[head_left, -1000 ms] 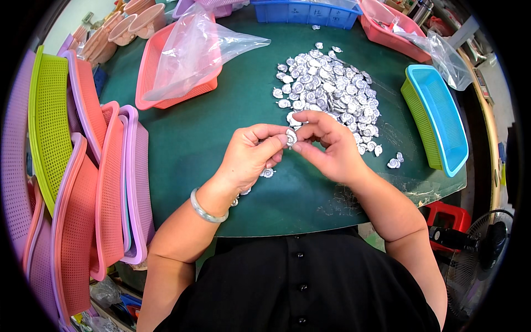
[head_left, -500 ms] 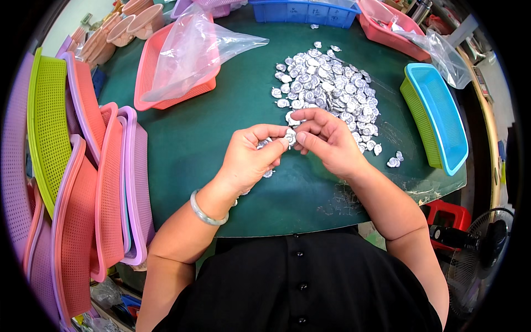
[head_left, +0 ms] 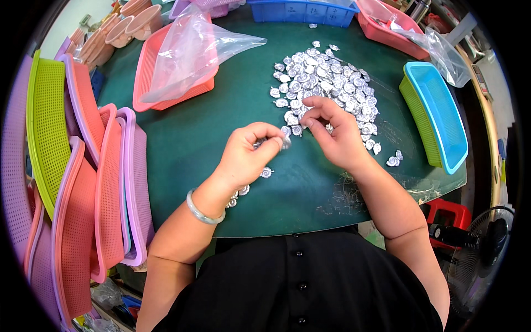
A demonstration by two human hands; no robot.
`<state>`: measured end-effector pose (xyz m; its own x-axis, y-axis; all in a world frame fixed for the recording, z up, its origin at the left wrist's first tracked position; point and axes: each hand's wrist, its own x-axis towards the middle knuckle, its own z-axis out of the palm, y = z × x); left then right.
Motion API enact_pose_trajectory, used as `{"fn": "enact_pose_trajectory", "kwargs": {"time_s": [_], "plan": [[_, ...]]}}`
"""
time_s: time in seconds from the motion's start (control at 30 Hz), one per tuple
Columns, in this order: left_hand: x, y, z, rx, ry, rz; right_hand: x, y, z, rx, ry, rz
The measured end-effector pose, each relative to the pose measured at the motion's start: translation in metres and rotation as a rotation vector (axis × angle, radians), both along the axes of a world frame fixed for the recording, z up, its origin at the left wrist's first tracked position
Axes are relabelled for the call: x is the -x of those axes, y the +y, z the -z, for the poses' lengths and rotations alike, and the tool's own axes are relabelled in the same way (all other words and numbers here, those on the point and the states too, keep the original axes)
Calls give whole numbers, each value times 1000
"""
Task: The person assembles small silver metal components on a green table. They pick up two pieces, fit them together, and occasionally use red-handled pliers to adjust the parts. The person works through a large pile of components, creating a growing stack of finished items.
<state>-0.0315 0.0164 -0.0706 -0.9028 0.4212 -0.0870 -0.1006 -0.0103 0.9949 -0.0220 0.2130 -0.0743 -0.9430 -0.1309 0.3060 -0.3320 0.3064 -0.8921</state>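
Note:
Between the thumb and forefinger of my left hand (head_left: 246,152) is a small silver spiral piece (head_left: 285,143), shaped like a snail and blurred by motion. My right hand (head_left: 337,133) hovers at the near edge of a heap of similar silver spiral pieces (head_left: 332,83), its thumb and forefinger parted and nothing seen between them. A few more silver pieces (head_left: 266,172) lie beside my left hand, and others (head_left: 238,196) show partly hidden by the left wrist.
The green table (head_left: 188,144) holds a pink basket (head_left: 145,83) with a clear plastic bag (head_left: 188,55) over it. A blue-and-green basket (head_left: 437,119) stands right, a blue crate (head_left: 301,14) at the back. Stacked baskets (head_left: 77,221) line the left; a fan (head_left: 481,243) stands lower right.
My right hand has come away from the piece, moving right and slightly up towards the heap with its fingers parting. My left hand keeps the piece and has shifted slightly left.

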Motion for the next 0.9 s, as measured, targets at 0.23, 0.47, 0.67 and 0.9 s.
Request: {"fn": "enact_pose_trajectory", "kwargs": {"time_s": [0.23, 0.47, 0.67, 0.9], "plan": [[-9, -1, 6, 535, 648, 284, 3, -3, -3, -646, 277, 3], [-5, -7, -17, 685, 703, 460, 5, -4, 2, -666, 252, -16], [2, -18, -16, 575, 532, 461, 3, -5, 1, -561, 175, -7], [2, -5, -3, 417, 350, 109, 4, -5, 6, -485, 269, -17]]}}
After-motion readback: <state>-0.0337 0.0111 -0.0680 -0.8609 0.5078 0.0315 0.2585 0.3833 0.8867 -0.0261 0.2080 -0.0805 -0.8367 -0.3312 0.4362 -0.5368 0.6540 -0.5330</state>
